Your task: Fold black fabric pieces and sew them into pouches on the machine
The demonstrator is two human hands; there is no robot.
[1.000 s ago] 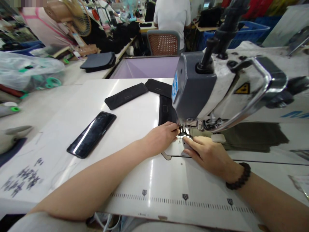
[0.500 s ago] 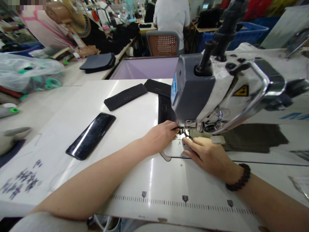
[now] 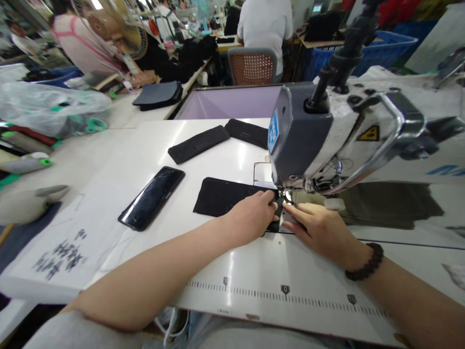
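A black fabric piece [image 3: 218, 196] lies flat, its right end under the sewing machine [image 3: 301, 131] near the needle. My left hand [image 3: 254, 213] grips that right end, fingers bent and pressed together on the cloth. Just right of the needle, my right hand [image 3: 316, 230] rests with its index finger and thumb apart, the fingertips at the edge of the cloth. I see nothing held in it. Olive fabric [image 3: 385, 203] lies behind the right hand, under the machine arm.
Two more black pieces [image 3: 199, 144] [image 3: 249, 133] lie at the table's back. A phone [image 3: 151, 198] is left of the cloth. Farther left are thread cones [image 3: 27, 164] and a plastic bag [image 3: 54, 104]. A person [image 3: 265, 29] sits behind a chair [image 3: 252, 67].
The black fabric at the needle has swung round from behind the machine head to the left, now lying crosswise. My left hand has shifted slightly downward on it. The view has turned slightly left.
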